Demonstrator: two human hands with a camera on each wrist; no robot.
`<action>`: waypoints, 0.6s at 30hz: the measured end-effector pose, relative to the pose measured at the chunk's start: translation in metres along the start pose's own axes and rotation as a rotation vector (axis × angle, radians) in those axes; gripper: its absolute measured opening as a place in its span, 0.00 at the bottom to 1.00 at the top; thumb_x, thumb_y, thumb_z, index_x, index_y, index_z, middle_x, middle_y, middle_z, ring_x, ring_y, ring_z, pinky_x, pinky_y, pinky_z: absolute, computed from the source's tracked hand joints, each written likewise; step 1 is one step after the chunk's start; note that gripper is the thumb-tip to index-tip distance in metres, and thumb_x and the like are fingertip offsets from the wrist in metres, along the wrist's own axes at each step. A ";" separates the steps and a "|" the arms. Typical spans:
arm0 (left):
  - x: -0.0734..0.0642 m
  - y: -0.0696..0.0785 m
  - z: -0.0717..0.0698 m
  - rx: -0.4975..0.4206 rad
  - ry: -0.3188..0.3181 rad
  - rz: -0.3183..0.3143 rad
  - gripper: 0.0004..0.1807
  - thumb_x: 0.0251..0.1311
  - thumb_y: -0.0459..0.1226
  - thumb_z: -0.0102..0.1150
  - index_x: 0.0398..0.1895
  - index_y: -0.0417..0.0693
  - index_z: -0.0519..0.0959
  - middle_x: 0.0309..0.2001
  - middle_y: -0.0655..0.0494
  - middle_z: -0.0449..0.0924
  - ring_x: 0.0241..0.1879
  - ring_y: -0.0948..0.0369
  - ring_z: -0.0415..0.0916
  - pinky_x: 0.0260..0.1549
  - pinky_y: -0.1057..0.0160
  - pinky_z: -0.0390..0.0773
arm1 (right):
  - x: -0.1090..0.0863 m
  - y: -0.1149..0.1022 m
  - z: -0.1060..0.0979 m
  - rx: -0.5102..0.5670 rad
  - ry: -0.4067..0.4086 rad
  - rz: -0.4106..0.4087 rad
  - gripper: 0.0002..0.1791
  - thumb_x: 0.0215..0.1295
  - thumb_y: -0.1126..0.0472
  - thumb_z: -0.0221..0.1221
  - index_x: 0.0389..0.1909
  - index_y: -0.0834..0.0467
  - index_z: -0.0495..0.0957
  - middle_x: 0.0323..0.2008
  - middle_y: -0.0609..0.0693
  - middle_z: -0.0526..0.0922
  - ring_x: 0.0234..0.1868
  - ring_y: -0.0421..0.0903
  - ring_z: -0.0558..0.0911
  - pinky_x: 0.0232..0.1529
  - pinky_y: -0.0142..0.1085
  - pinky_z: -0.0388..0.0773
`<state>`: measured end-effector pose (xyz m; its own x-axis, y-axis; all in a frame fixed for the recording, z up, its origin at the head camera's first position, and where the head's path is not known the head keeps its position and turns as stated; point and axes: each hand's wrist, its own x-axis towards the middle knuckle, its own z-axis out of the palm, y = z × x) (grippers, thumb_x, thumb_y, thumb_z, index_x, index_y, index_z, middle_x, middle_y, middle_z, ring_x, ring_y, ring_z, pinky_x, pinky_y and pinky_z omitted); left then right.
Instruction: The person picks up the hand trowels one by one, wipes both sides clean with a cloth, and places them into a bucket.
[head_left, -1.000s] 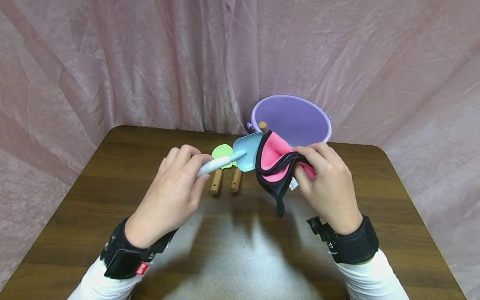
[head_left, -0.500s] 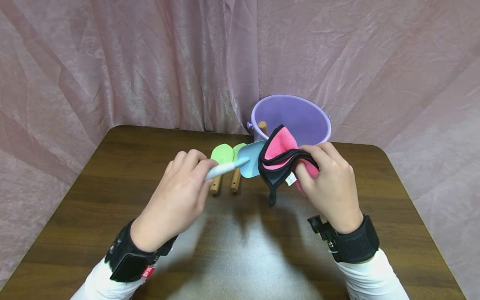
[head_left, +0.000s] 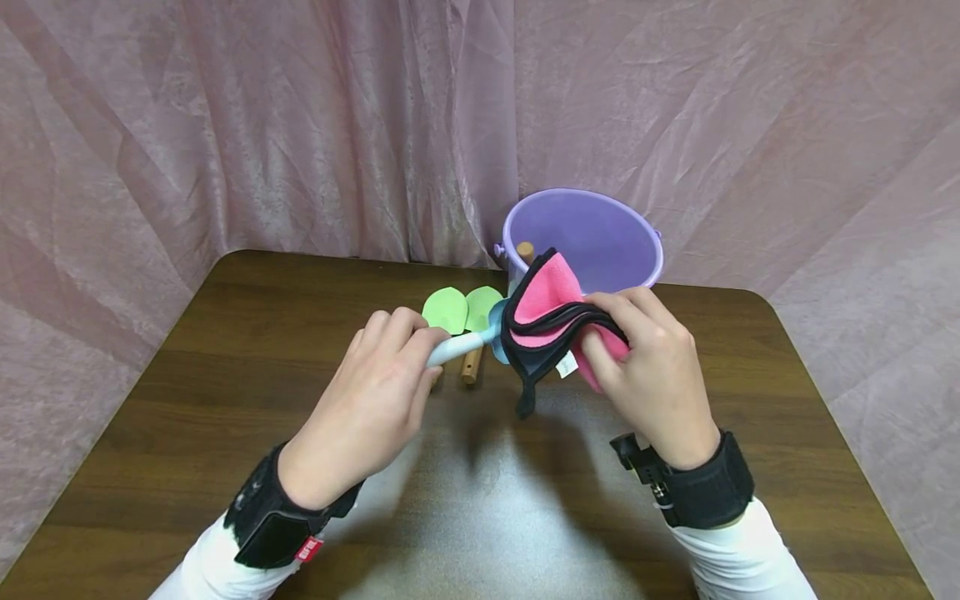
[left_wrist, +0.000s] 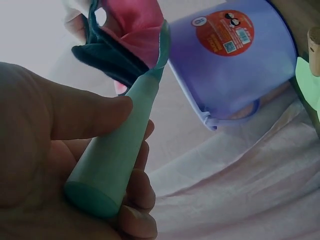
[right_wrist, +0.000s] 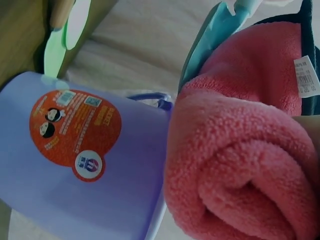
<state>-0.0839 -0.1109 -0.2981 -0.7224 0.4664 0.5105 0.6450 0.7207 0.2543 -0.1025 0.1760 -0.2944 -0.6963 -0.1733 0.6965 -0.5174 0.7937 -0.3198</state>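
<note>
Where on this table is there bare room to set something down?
Bare tabletop lies left of the left hand, right of the right hand, and between the white sleeves. The back middle is crowded: purple bucket, two wooden-handled green shovels, plus a held blue shovel and pink cloth.

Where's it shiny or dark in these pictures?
Head view: whitish glare on the table, dark shadows beside it; left wrist view: the left hand looks dim, the upper-left corner washed out; right wrist view: the pink cloth darkens toward the lower-right corner.
</note>
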 end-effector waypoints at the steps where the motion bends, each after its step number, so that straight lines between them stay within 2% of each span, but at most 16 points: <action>1: 0.000 0.000 0.000 0.000 -0.002 -0.001 0.16 0.57 0.30 0.67 0.49 0.41 0.79 0.44 0.51 0.71 0.39 0.52 0.63 0.40 0.57 0.66 | 0.000 0.000 0.001 0.008 -0.001 -0.007 0.14 0.59 0.63 0.62 0.46 0.57 0.85 0.38 0.49 0.80 0.38 0.46 0.79 0.38 0.45 0.76; 8: 0.000 0.002 0.001 -0.003 -0.005 0.003 0.15 0.58 0.31 0.66 0.49 0.40 0.78 0.43 0.51 0.71 0.39 0.52 0.63 0.39 0.57 0.66 | 0.000 -0.004 0.004 0.087 -0.035 -0.033 0.14 0.58 0.65 0.62 0.46 0.56 0.85 0.40 0.48 0.82 0.39 0.44 0.81 0.42 0.42 0.77; 18: 0.001 0.002 0.002 -0.030 0.017 0.002 0.16 0.58 0.30 0.66 0.50 0.40 0.78 0.44 0.50 0.71 0.40 0.52 0.64 0.41 0.56 0.66 | 0.001 -0.007 0.005 0.189 -0.089 -0.007 0.13 0.60 0.66 0.63 0.47 0.58 0.84 0.42 0.46 0.84 0.46 0.41 0.81 0.49 0.38 0.76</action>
<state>-0.0843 -0.1083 -0.2983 -0.7165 0.4589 0.5253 0.6541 0.7038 0.2772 -0.1018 0.1676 -0.2945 -0.7292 -0.2363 0.6422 -0.6009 0.6701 -0.4357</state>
